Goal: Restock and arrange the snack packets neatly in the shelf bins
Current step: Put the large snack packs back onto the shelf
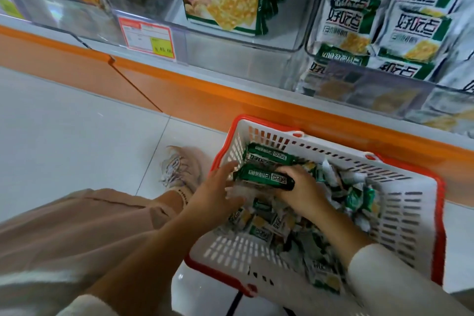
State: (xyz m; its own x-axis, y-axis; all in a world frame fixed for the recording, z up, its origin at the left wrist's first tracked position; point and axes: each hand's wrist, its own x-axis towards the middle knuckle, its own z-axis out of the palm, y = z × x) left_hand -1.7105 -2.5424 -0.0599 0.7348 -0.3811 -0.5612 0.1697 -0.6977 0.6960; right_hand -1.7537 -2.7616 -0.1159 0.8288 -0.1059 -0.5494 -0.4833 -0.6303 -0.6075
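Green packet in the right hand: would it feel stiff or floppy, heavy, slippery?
Probably light: the right hand holds the green packet alone, without visible strain. Likely fairly stiff, since its free end juts out straight without sagging. Its glossy surface may be slippery.

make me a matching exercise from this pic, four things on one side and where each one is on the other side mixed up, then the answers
Things
1. basket
2. price tag
3. shoe
4. right hand

Places
a. on the front of a clear shelf bin
b. on the floor, left of the basket
c. on the floor against the orange shelf base, full of packets
d. inside the basket, gripping a green packet

Pairs: 1-c, 2-a, 3-b, 4-d
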